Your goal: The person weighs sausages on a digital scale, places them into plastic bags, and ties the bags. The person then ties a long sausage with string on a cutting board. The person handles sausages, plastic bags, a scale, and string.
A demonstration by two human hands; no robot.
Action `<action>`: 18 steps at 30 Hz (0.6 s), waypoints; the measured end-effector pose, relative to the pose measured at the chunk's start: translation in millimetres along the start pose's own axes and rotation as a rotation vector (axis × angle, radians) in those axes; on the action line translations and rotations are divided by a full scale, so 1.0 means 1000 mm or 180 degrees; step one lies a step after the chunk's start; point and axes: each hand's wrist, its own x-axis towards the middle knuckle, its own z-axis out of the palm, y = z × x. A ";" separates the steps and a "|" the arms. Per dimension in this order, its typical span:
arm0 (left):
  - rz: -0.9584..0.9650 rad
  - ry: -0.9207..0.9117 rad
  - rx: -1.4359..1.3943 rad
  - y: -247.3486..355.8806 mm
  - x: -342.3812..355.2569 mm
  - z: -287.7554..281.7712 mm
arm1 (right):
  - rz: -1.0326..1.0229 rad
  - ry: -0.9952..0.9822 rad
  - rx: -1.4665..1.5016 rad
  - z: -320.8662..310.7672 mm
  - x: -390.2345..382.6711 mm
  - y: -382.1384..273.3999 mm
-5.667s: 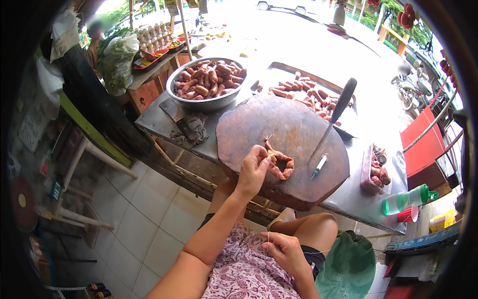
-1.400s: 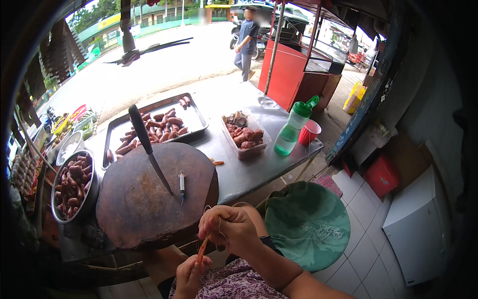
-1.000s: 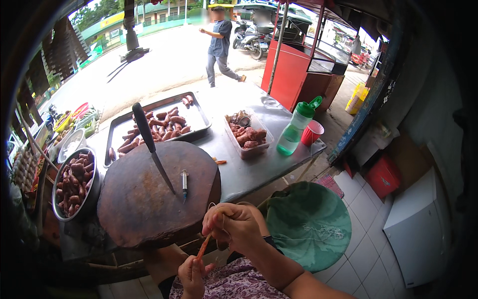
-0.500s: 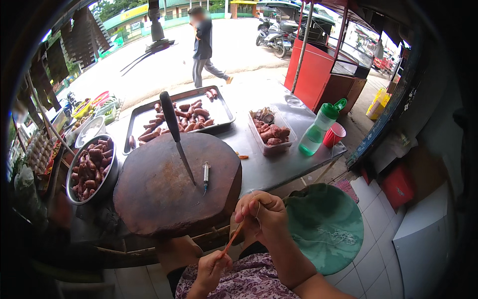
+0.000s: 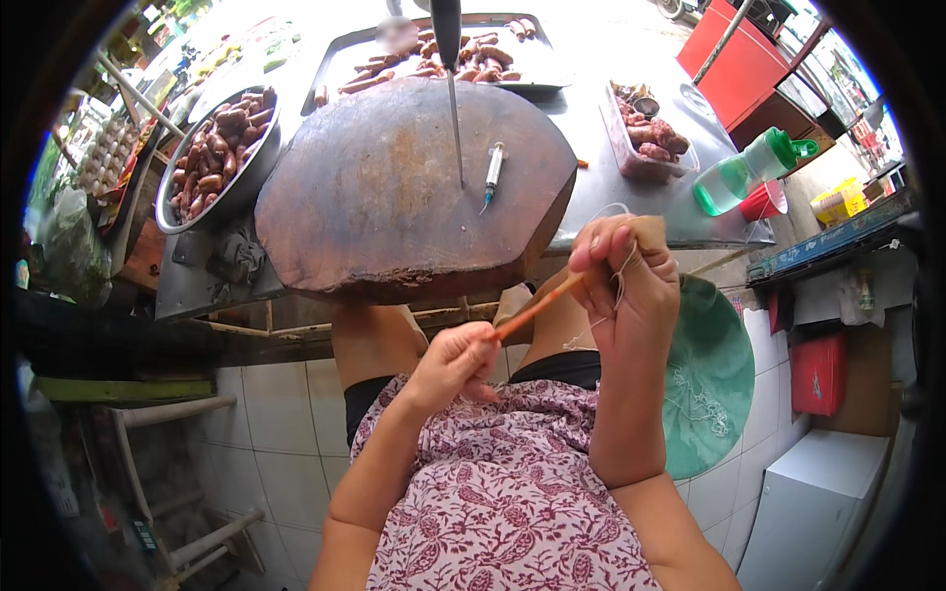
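Note:
Between my two hands stretches a thin orange strip, which looks like empty sausage casing. My left hand pinches its lower end above my lap. Higher up and to the right, my right hand grips the other end, with white string looped around its fingers and trailing down. Beyond my hands is a thick round wooden chopping block. A knife stands upright, its tip on the block, beside a syringe.
Sausages fill a metal basin at left and lie on a tray behind the block. A plastic tub of meat, a green bottle and a red cup stand at right. A green stool holds string.
The view has tilted down, showing more of my lap and the floor. My hands have moved farther apart, so a longer stretch of the orange strip shows between them.

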 end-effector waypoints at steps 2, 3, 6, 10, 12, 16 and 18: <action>0.0244 -0.0585 0.0492 0.007 0.000 -0.001 | 0.0203 -0.0318 -0.0101 0.005 0.000 0.001; 0.0592 -0.0661 0.0811 0.011 -0.001 0.000 | 0.0314 -0.0435 -0.0297 0.008 -0.001 0.002; 0.0840 -0.1136 0.0324 0.025 -0.005 0.003 | 0.0439 -0.0848 -0.0863 0.019 -0.004 0.007; 0.1301 -0.0131 0.1199 0.036 -0.007 0.016 | 0.0483 -0.1125 -0.1806 0.027 -0.011 0.007; 0.1536 -0.0127 0.0859 0.038 -0.011 0.022 | 0.0652 -0.0988 -0.1001 0.028 -0.013 0.007; 0.1504 -0.0104 0.1534 0.040 -0.015 0.020 | 0.0275 -0.0524 -0.0798 0.027 -0.012 0.004; 0.1404 -0.0130 0.1771 0.037 -0.013 0.016 | 0.0010 -0.0225 -0.0535 0.024 -0.010 -0.001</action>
